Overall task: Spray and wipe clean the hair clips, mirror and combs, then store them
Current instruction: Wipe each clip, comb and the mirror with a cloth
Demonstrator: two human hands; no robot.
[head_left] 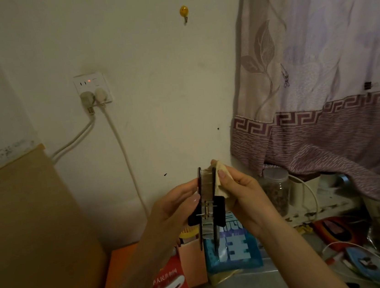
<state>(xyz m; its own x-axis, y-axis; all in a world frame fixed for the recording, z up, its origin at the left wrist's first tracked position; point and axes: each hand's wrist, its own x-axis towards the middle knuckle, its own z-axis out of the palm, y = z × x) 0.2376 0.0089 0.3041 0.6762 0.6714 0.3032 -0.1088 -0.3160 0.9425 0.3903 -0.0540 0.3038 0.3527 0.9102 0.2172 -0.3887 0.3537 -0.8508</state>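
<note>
A large dark claw hair clip (208, 207) with a metal spring is held upright in front of the wall. My left hand (177, 207) grips it from the left side, thumb near the spring. My right hand (238, 193) holds a pale cloth (221, 183) pinched between thumb and fingers, and presses it against the upper right jaw of the clip. No mirror, comb or spray bottle shows clearly in this view.
Below my hands stand a blue tissue pack (235, 248), a pink box (193, 260) and a red-and-white book (168, 287). A glass jar (276, 190) and cluttered cables lie to the right under a purple curtain (320, 80). A wall socket (92, 88) with cords sits left.
</note>
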